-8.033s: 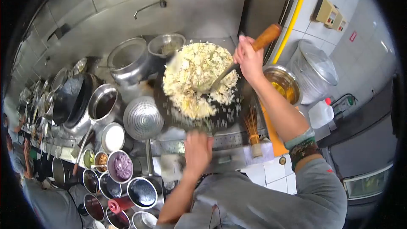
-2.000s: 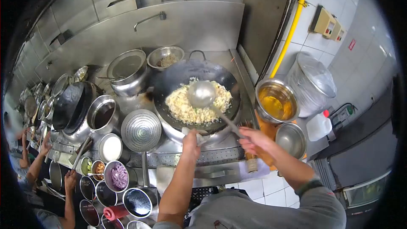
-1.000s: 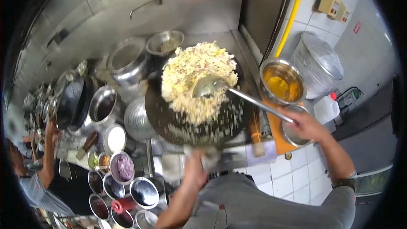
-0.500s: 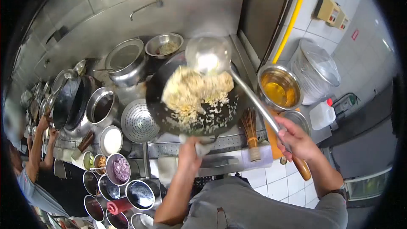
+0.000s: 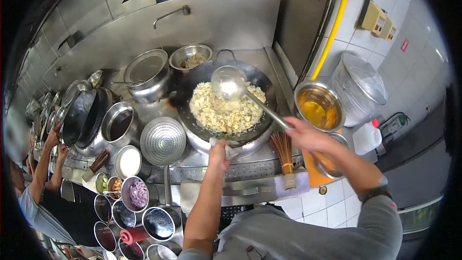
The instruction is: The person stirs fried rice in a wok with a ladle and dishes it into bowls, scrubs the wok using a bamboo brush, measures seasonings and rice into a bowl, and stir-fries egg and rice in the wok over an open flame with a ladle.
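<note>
A large black wok [image 5: 255,137] sits on the burner with fried rice [image 5: 226,113] spread over its middle. My left hand [image 5: 219,156] grips the wok's near edge through a pale cloth [image 5: 232,151]. In my right hand [image 5: 305,134] is the long handle of a steel ladle [image 5: 229,83], fingers wrapped round it. The ladle's bowl rests over or just above the far left part of the rice; whether it touches cannot be told. The wooden end of the handle passes beneath my right forearm.
A perforated strainer [image 5: 162,140] and lidded pot [image 5: 146,70] stand left, with sauce pots and a bowl of sliced onion [image 5: 135,194]. Right are a bamboo brush [image 5: 285,161] and a bowl of yellow liquid [image 5: 319,106]. A co-worker [image 5: 45,207] stands far left.
The wok has come down level on the burner, and the tossed rice has settled in it. The ladle has moved lower and left over the rice; my right hand has shifted left and up.
</note>
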### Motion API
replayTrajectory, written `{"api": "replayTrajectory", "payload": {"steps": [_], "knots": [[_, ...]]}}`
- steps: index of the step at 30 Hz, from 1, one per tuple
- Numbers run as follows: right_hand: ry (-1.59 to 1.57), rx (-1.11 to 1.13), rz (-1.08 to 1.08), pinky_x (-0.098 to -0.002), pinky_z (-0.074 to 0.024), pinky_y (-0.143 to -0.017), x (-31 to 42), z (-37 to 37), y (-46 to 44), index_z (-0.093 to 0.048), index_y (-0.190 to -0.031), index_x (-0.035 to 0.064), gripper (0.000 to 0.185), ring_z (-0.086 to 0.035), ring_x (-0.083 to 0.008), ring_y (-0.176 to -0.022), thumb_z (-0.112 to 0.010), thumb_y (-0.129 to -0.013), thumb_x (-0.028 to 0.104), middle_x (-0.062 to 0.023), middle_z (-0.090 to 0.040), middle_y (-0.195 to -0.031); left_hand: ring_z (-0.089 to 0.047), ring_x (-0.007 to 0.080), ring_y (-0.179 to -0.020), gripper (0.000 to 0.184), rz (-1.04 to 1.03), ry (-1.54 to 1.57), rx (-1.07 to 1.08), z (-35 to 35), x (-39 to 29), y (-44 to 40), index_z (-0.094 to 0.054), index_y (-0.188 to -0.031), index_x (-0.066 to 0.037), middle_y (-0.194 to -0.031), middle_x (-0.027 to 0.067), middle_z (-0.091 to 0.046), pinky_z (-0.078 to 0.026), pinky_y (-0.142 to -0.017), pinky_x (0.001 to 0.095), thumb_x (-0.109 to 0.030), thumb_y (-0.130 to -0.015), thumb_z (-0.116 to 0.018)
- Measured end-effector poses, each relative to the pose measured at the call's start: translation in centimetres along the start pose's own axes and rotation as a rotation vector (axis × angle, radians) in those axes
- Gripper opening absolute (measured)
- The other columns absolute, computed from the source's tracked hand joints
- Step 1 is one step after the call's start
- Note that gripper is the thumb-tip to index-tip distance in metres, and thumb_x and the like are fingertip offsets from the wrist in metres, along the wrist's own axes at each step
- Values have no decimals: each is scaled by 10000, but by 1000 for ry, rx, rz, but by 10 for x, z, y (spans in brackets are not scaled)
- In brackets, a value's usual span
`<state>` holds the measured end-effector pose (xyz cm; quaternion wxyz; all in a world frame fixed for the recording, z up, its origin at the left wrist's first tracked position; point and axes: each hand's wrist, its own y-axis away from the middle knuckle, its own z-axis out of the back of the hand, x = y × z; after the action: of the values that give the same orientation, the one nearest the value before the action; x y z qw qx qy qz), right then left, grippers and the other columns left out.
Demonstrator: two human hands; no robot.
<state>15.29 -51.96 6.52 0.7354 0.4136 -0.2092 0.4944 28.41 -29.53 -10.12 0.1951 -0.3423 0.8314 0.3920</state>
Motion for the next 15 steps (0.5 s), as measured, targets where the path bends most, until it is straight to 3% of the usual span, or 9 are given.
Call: {"api": "replayTrajectory", "payload": {"steps": [1,3,4,5,7,8,11,13,15], "knots": [[13,1,8,-273,-372,-352,-9,9,1,-354,-1347,120,407,-432,-87,-440,-440,-971,248,-6,-456,-612,-601,318,-808,203,-10,12,2,-4,-5,-2,-516,-974,-59,-934,143,-585,-498,-658,436,-135,-786,-511],[-507,189,-382,-239,-308,-330,-41,10,9,-299,-1403,155,466,-357,-95,-385,-448,-971,244,-16,-402,-581,-603,324,-812,186,-52,-36,-105,-4,0,3,-533,-967,-68,-946,139,-589,-505,-673,433,-137,-797,-507],[-386,223,-339,-316,-433,-423,-55,8,-3,-324,-1400,141,464,-506,-169,-478,-451,-966,246,-64,-533,-663,-600,336,-867,164,57,-96,-67,10,3,-13,-543,-955,-60,-969,140,-586,-511,-713,446,-154,-829,-495],[-390,214,-353,-316,-433,-423,-65,10,-4,-324,-1400,141,464,-506,-169,-478,-451,-966,246,-64,-533,-663,-602,352,-906,187,1,-47,10,11,7,-12,-550,-970,-35,-997,163,-585,-517,-715,439,-160,-856,-471],[612,-145,397,-411,-495,-601,-71,17,-8,-378,-1378,135,458,-626,-270,-687,-477,-947,254,-81,-647,-795,-593,364,-961,254,46,-51,42,6,4,17,-523,-1062,-11,-1038,193,-577,-522,-705,430,-140,-858,-447],[614,-122,405,-435,-492,-691,-69,40,14,-387,-1391,178,470,-643,-292,-828,-499,-935,214,-93,-670,-973,-603,365,-937,289,29,-8,-19,-6,1,44,-493,-1110,-2,-1046,203,-572,-524,-692,428,-118,-852,-431],[508,31,689,-421,-482,-735,-71,79,53,-367,-1412,239,514,-634,-250,-878,-518,-927,164,-115,-643,-1070,-621,326,-867,341,-26,-24,0,-28,-3,118,-453,-1200,-72,-1039,181,-570,-514,-698,491,-95,-863,-411],[300,297,31,-403,-481,-755,-73,75,70,-368,-1415,232,535,-624,-214,-860,-530,-916,123,-103,-622,-1126,-615,302,-854,279,93,-24,-100,-46,-14,110,-511,-1137,-77,-968,156,-592,-499,-702,503,-125,-871,-437],[195,242,-83,-382,-487,-723,-62,50,52,-384,-1405,238,531,-618,-225,-782,-533,-909,123,-147,-632,-1056,-614,293,-758,224,65,-118,-158,-36,-2,78,-564,-1030,-40,-877,144,-595,-503,-702,473,-163,-883,-449]]}}
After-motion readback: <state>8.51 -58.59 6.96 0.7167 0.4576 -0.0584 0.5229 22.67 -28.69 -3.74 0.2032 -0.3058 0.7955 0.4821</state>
